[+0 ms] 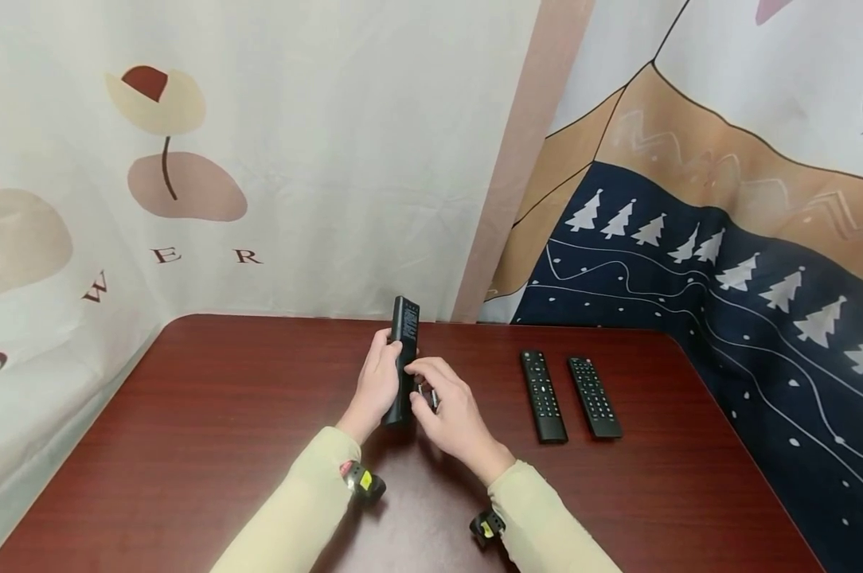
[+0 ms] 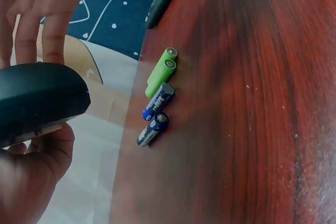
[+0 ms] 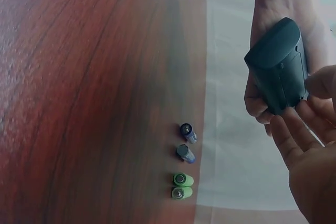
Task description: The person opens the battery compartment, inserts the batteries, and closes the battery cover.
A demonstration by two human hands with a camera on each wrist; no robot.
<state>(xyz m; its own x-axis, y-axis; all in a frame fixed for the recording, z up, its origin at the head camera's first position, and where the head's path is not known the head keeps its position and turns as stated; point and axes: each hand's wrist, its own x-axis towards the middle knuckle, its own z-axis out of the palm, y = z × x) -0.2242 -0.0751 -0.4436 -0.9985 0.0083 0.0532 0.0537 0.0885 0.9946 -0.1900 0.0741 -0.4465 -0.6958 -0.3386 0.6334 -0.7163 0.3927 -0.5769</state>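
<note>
My left hand (image 1: 378,386) grips a black remote control (image 1: 406,325), held tilted above the table with its far end raised. Against the remote's right side rest the fingers of my right hand (image 1: 458,414), bent a little. In the right wrist view these fingers and thumb touch the remote's (image 3: 281,80) casing near a seam, without closing round it. Two green batteries (image 2: 160,78) and two blue batteries (image 2: 159,101) lie on the table below the remote. My right hand mostly hides them in the head view, where small shiny bits show between its fingers.
Two more black remotes, one nearer (image 1: 544,398) and one farther right (image 1: 595,398), lie side by side, buttons up, on the dark red table (image 1: 259,382). Beyond the table's back edge hang a pale curtain (image 1: 331,159) and a navy tree-patterned cloth (image 1: 689,294).
</note>
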